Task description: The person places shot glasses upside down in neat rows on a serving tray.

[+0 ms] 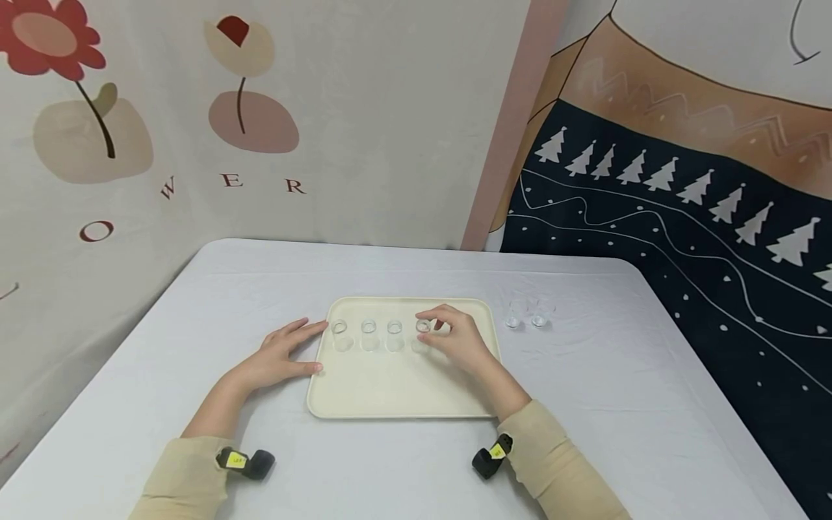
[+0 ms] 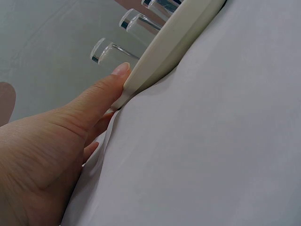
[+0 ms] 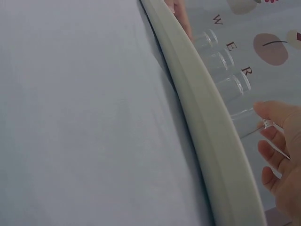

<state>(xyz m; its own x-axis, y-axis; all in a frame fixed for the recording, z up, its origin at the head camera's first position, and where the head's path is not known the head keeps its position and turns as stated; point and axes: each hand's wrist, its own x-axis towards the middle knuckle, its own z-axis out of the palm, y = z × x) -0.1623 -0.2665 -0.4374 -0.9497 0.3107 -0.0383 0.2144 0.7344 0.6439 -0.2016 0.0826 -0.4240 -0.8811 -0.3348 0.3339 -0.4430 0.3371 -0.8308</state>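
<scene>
On a cream tray [image 1: 396, 390] stands a row of several small clear shot glasses [image 1: 368, 338], which look upside down with their thick bases up. My right hand [image 1: 463, 343] pinches the rightmost glass [image 1: 421, 345] near its top between thumb and fingers. In the right wrist view, the lower part of that glass [image 3: 243, 123] shows behind the tray's rim, and the other fingers lie loosely bent. My left hand [image 1: 278, 358] rests at the tray's left edge, thumb and fingers spread. The left wrist view shows its thumb [image 2: 106, 87] touching the tray's rim [image 2: 155, 59].
Two more clear glasses [image 1: 526, 318] stand on the white tablecloth [image 1: 585, 404] to the right of the tray. Behind the table hang a light cloth with flowers [image 1: 390, 108] and a dark cloth with white trees [image 1: 624, 217].
</scene>
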